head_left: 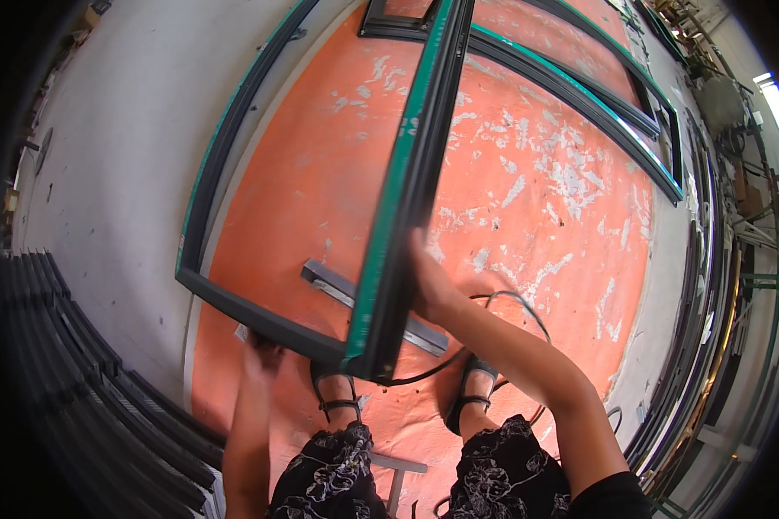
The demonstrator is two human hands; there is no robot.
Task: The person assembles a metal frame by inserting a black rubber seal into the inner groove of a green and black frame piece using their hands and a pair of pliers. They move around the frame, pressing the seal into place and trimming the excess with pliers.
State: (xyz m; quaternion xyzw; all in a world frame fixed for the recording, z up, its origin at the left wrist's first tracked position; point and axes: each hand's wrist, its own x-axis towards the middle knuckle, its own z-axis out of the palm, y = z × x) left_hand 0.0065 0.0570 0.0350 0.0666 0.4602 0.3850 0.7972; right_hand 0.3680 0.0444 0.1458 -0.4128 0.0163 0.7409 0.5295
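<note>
A large dark window frame [264,318], with green film along its outer edges, is tilted up in front of me. My right hand [426,281] grips its right-hand bar from the side, fingers partly hidden behind it. At the near bar, my left hand [264,350] holds the frame from below, somewhat blurred, with its fingertips under the bar. A short grey metal bar [426,338] lies on the floor beneath the frame, crossing behind its right-hand side.
Another dark frame [571,91] lies on the worn orange floor [528,233] at the far right. Long dark profiles [78,389] are stacked on the left. A black cable [528,310] loops near my right foot. Between my legs lies a T-shaped tool [398,467]. Racks line the right.
</note>
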